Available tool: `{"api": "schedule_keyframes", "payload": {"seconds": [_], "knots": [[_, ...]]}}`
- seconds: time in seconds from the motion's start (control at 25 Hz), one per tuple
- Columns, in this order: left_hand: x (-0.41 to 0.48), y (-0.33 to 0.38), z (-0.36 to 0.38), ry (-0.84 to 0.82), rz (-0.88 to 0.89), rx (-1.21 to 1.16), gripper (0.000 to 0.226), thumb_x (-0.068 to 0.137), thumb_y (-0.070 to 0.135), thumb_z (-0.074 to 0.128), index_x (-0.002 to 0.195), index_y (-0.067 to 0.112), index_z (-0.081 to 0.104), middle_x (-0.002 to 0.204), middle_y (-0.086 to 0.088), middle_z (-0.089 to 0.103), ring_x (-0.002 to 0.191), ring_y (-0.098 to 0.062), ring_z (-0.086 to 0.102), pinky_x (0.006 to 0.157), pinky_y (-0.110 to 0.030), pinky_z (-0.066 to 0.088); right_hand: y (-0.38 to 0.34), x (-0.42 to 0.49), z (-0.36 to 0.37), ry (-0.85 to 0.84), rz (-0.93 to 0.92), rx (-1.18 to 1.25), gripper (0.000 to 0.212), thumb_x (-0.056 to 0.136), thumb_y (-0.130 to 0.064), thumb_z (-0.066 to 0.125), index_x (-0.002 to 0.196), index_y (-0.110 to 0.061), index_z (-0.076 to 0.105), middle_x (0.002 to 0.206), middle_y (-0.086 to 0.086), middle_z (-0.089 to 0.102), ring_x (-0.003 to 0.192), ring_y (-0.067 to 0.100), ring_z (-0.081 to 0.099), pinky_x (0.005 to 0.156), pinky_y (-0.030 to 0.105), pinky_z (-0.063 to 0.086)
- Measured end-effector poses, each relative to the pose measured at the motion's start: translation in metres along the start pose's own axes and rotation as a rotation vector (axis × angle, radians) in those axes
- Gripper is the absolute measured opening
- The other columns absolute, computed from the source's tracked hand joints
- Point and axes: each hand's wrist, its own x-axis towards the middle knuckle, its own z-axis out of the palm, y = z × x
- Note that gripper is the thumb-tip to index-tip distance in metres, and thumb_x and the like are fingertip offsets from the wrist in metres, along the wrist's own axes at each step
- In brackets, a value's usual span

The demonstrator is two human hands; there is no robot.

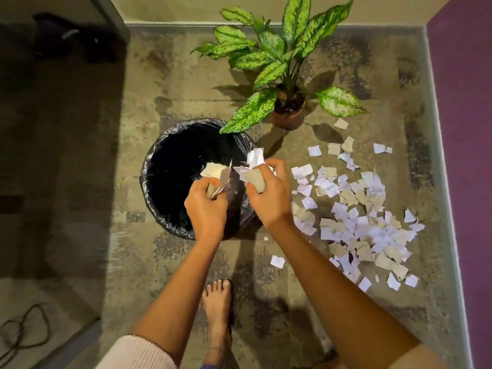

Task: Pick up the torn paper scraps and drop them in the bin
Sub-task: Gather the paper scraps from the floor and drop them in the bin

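A round bin (159, 166) lined with a black plastic bag stands on the floor in the middle of the head view. Above its right half, my left hand (206, 209) is closed on a bunch of beige and white paper scraps (217, 173). My right hand (267, 194) hovers over the bin's right rim, gripping another bunch of white and beige scraps (253, 169). A large pile of torn white and beige scraps (356, 217) lies spread on the floor to the right of the bin. One lone scrap (277, 261) lies nearer my foot.
A potted plant (288, 113) with big speckled leaves stands just behind the bin; one leaf hangs over the rim. My bare foot (217, 310) is planted on the mottled floor below the bin. A purple wall (463, 129) borders the right, and a dark cable (24, 331) lies bottom left.
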Motion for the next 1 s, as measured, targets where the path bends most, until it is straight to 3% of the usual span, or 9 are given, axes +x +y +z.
{"api": "schedule_keyframes", "payload": {"seconds": [0.24, 0.44, 0.68, 0.84, 1.0], "knots": [[0.039, -0.044, -0.02, -0.027, -0.063, 0.111, 0.014, 0.087, 0.018, 0.068, 0.081, 0.017, 0.054, 0.089, 0.003, 0.054, 0.07, -0.013, 0.05, 0.051, -0.011, 0.03, -0.026, 0.009, 0.068, -0.133, -0.071, -0.059, 0.025, 0.08, -0.012, 0.069, 0.103, -0.01, 0.06, 0.124, 0.008, 0.045, 0.115, 0.026, 0.044, 0.092, 0.031, 0.044], [0.053, -0.067, -0.02, -0.112, -0.1, 0.176, 0.018, 0.088, 0.024, 0.068, 0.099, 0.013, 0.06, 0.106, -0.003, 0.056, 0.08, -0.016, 0.051, 0.065, -0.028, 0.038, -0.022, 0.013, 0.096, -0.221, -0.024, -0.096, 0.034, 0.079, -0.014, 0.07, 0.111, -0.012, 0.056, 0.128, 0.009, 0.04, 0.117, 0.027, 0.041, 0.092, 0.035, 0.047], [0.057, -0.071, -0.018, -0.21, -0.113, 0.246, 0.035, 0.084, 0.016, 0.07, 0.116, 0.018, 0.056, 0.127, -0.004, 0.051, 0.092, -0.02, 0.057, 0.07, -0.03, 0.041, -0.013, 0.019, 0.101, -0.413, 0.067, -0.131, 0.058, 0.077, -0.015, 0.071, 0.13, -0.021, 0.047, 0.146, 0.01, 0.025, 0.129, 0.034, 0.033, 0.1, 0.041, 0.042], [0.053, -0.069, -0.015, -0.223, -0.086, 0.265, 0.035, 0.085, 0.014, 0.069, 0.117, 0.021, 0.057, 0.129, -0.003, 0.05, 0.1, -0.024, 0.058, 0.074, -0.03, 0.041, -0.01, 0.023, 0.096, -0.465, 0.072, -0.148, 0.062, 0.082, -0.011, 0.066, 0.138, -0.024, 0.042, 0.155, 0.01, 0.017, 0.134, 0.036, 0.031, 0.104, 0.044, 0.039], [0.038, -0.058, -0.007, -0.225, -0.06, 0.28, 0.032, 0.085, 0.015, 0.067, 0.115, 0.024, 0.057, 0.13, 0.0, 0.05, 0.101, -0.024, 0.059, 0.072, -0.031, 0.041, -0.005, 0.02, 0.08, -0.436, 0.05, -0.082, 0.063, 0.083, -0.007, 0.065, 0.139, -0.023, 0.041, 0.155, 0.007, 0.022, 0.137, 0.031, 0.033, 0.106, 0.043, 0.041]]}}
